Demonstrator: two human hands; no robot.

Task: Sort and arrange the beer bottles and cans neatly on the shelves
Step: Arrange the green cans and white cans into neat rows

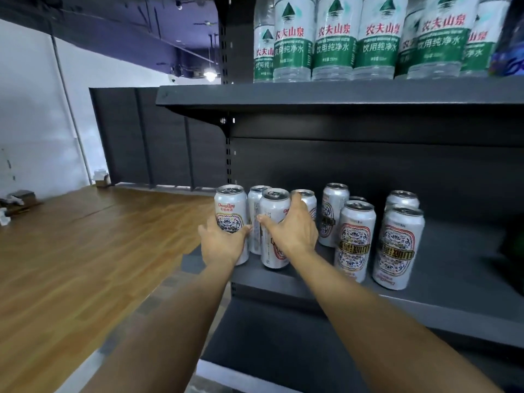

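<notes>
Several silver beer cans with red and blue labels stand on the dark grey shelf (459, 282). My left hand (221, 245) grips the leftmost can (230, 205) at the shelf's left end. My right hand (295, 231) grips the can next to it (272, 211), thumb on its left side and fingers over its right. Two more cans stand just behind these. Further right stand a front can (355, 239), another front can (398, 248) and others behind them.
Green-labelled water bottles (334, 38) fill the shelf above, whose front edge (312, 93) overhangs the cans. A dark object (513, 245) sits at the right edge. A lower shelf (283, 350) lies below. Wooden floor (85, 251) spreads to the left.
</notes>
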